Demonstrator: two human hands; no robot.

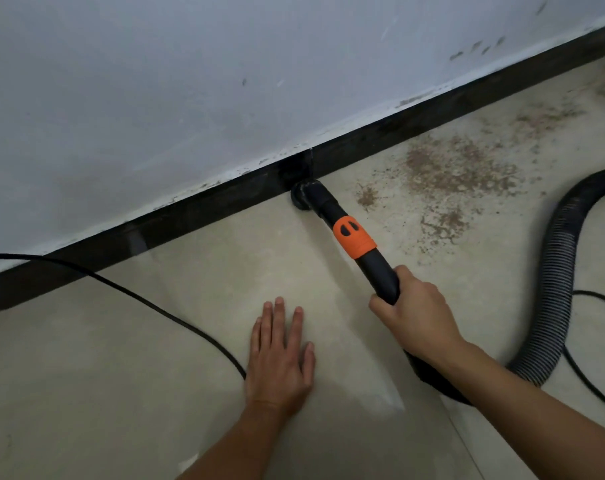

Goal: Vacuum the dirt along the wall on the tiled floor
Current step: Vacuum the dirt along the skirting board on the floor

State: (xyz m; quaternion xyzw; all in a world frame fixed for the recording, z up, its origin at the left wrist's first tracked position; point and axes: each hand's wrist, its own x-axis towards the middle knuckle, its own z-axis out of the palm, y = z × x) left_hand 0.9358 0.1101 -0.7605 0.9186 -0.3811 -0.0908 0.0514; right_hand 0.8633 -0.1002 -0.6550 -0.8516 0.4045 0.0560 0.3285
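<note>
1 pale grey-white painted wall [155, 81] fills the upper part of the view, scuffed in places, and meets 1 beige tiled floor [103, 375] along 1 dark, near-black baseboard strip [190, 213] that runs diagonally from lower left to upper right. Brown gritty dirt [460, 168] lies on the tiles in at least 4 loose patches, all to the right of the vacuum's tip and close to the baseboard; the largest sits near the middle right. 1 black ribbed flexible hose [554, 271] loops across the floor on the right. 1 black rigid vacuum wand with 1 orange collar [354, 237] slants up toward the wall, and its 1 small round black nozzle [304, 195] touches the floor right against the baseboard, at a vertical seam in the strip. 2 stretches of thin black cord show: 1 on the left [155, 306] and 1 on the right [592, 358] beside the hose. Of the 2 bare hands, the right hand [415, 310] is clenched around the wand below the orange collar, fingers wrapped over it, while the left hand [280, 358] lies flat on the tile, fingers straight, holding nothing.
</note>
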